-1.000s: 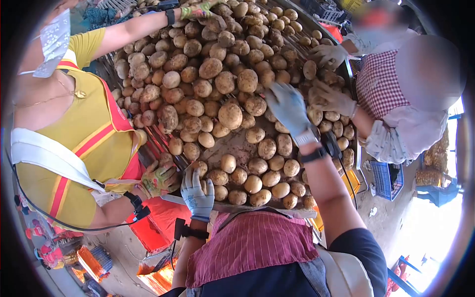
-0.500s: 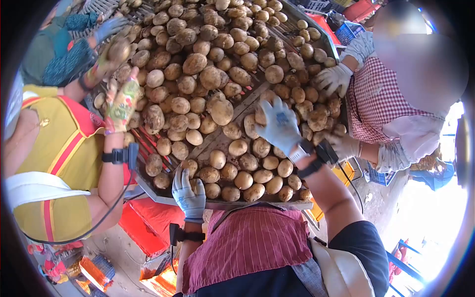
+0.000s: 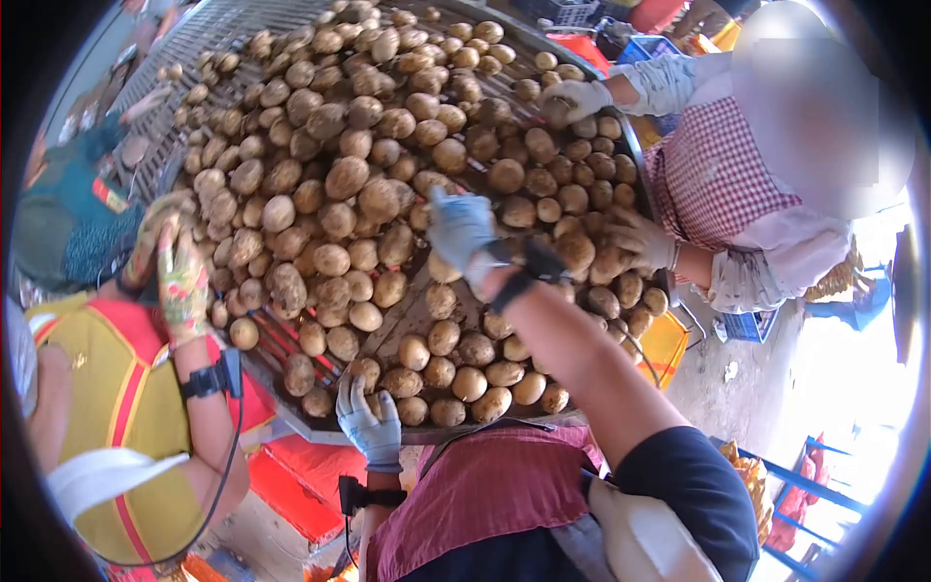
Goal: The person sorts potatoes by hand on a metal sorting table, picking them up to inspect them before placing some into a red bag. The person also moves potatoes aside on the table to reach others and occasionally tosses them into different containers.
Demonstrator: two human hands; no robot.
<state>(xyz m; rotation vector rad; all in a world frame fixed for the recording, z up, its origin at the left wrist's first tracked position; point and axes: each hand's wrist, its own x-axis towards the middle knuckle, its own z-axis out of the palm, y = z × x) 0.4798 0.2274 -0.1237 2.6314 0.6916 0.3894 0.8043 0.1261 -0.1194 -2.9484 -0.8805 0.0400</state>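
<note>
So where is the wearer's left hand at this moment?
In the head view, the left hand is left of centre at the table's near rim, with potatoes just beyond its fingers.

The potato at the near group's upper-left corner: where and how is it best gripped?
Probably grip the potato by its rounded sides, from above and upper left: bare tray lies there, while other potatoes crowd its right and lower sides.

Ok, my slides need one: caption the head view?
Gloved right hand over piled potatoes, left hand at table edge.
</note>
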